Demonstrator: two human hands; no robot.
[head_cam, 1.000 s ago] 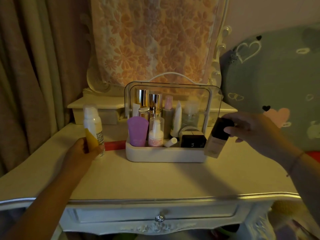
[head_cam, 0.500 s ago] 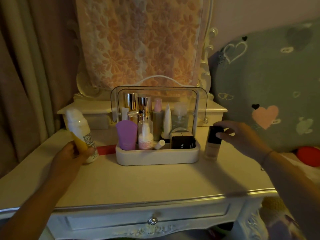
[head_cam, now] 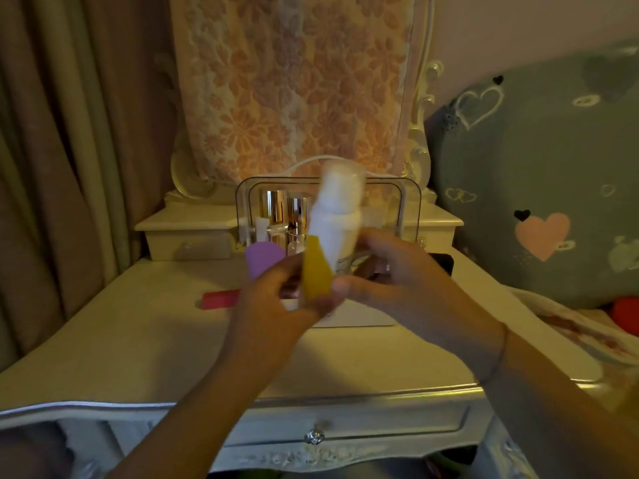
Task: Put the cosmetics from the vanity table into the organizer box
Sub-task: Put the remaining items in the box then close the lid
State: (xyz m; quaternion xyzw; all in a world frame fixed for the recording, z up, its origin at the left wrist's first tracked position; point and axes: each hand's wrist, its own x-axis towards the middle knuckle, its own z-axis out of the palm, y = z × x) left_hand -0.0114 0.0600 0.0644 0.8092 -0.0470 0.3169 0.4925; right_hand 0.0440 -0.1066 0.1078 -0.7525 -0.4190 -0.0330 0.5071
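A white and yellow bottle (head_cam: pixel 332 236) with a clear cap is held up in front of the organizer box (head_cam: pixel 408 202). My left hand (head_cam: pixel 276 299) grips its yellow lower part. My right hand (head_cam: pixel 397 281) touches the bottle from the right side, fingers curled around it. The clear-walled organizer box stands on the vanity table (head_cam: pixel 138 340) and holds a purple cup (head_cam: pixel 262 259), gold-capped bottles (head_cam: pixel 287 209) and other cosmetics, mostly hidden behind my hands. A dark-capped bottle (head_cam: pixel 444 262) stands just right of the box, partly hidden by my right hand.
A pink-red flat item (head_cam: pixel 219 299) lies on the table left of the box. A mirror draped in floral cloth (head_cam: pixel 294 88) rises behind. Curtains hang at the left; a heart-print cushion (head_cam: pixel 539 184) sits at the right. A drawer knob (head_cam: pixel 314 436) shows below.
My left hand has carried the white and yellow bottle from the table's left to the middle, in front of the box. My right hand left the dark-capped bottle and came to the white bottle.
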